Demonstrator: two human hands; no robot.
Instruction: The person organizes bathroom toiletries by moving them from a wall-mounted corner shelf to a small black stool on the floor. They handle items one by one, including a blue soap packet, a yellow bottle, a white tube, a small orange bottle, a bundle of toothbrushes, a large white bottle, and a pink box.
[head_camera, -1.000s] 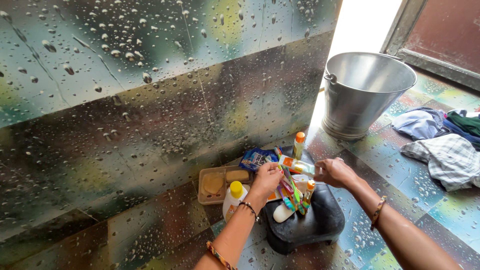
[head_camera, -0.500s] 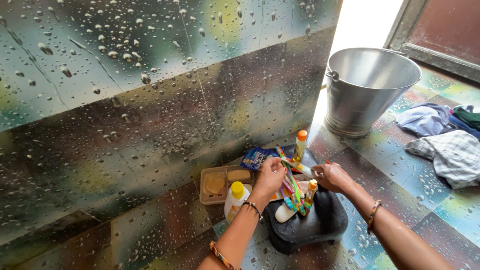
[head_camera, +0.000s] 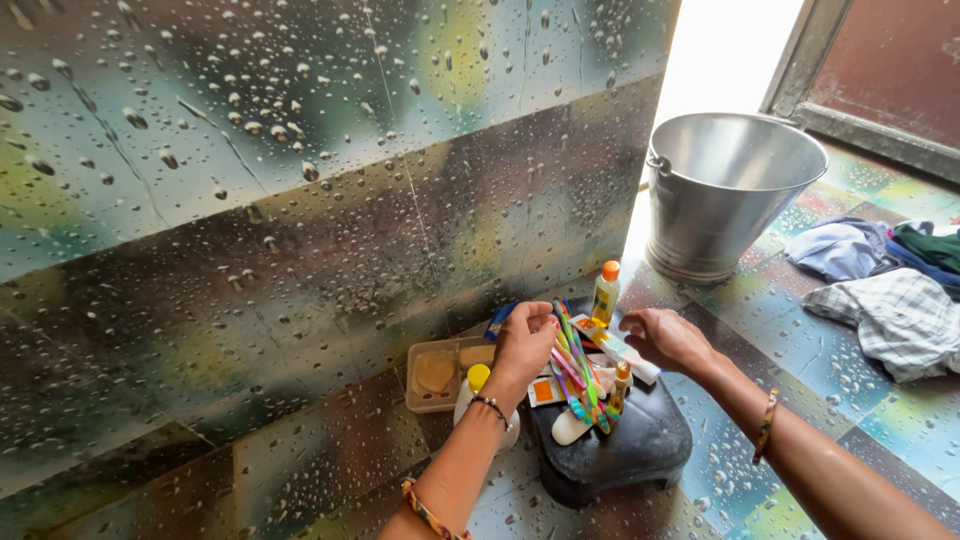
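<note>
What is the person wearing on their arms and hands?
Both arms are bare, with no sleeves and no gloves. The left hand has a thin dark beaded bracelet at the wrist, and a colourful woven band sits further up that forearm. The right hand has a similar orange-patterned band on its forearm. I cannot make out any rings.

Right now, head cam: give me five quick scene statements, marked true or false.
1. The left hand holds a bunch of toothbrushes. True.
2. The metal bucket lies tipped on its side. False: it stands upright on the floor.
3. The black stool carries the toiletries. True.
4. The soap tray sits on top of the stool. False: it is on the floor beside the stool, by the wall.
5. The clothes are inside the bucket. False: they lie on the floor to its right.
</note>
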